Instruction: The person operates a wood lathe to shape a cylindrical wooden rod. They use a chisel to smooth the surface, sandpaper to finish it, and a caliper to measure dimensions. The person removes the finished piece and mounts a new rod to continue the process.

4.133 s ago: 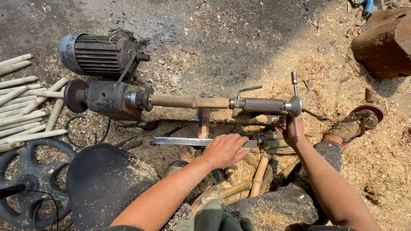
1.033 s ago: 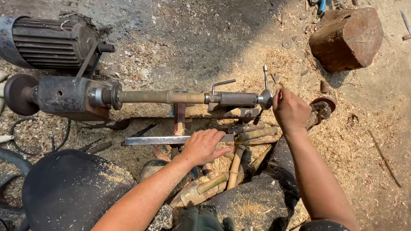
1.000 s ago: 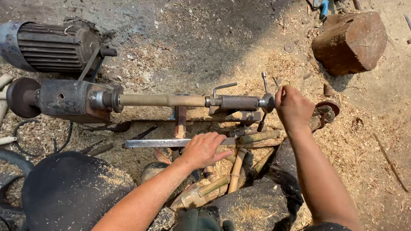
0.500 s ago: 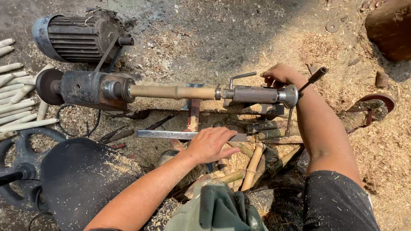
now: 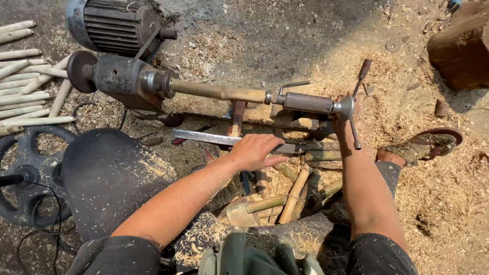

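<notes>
A small wood lathe (image 5: pixel 127 79) sits on the ground with a round wooden spindle (image 5: pixel 219 91) clamped between its headstock and the metal tailstock (image 5: pixel 308 103). My left hand (image 5: pixel 257 151) rests flat on a long flat steel chisel (image 5: pixel 206 136) that lies across the tool rest below the spindle. My right hand (image 5: pixel 345 121) reaches behind the tailstock end, at its crank handle (image 5: pixel 359 89); its fingers are mostly hidden by the metal.
An electric motor (image 5: pixel 114 23) stands behind the lathe. Turned pale sticks (image 5: pixel 30 81) lie at left beside a black wheel (image 5: pixel 25 175). Several wooden-handled tools (image 5: pixel 293 191) lie under my arms. A wood block (image 5: pixel 461 46) sits at upper right, with a sandalled foot (image 5: pixel 423 145) nearby on the sawdust.
My right hand has slid from the front of the tailstock end to behind it, by the crank. My left hand stays on the chisel. The view has shifted closer.
</notes>
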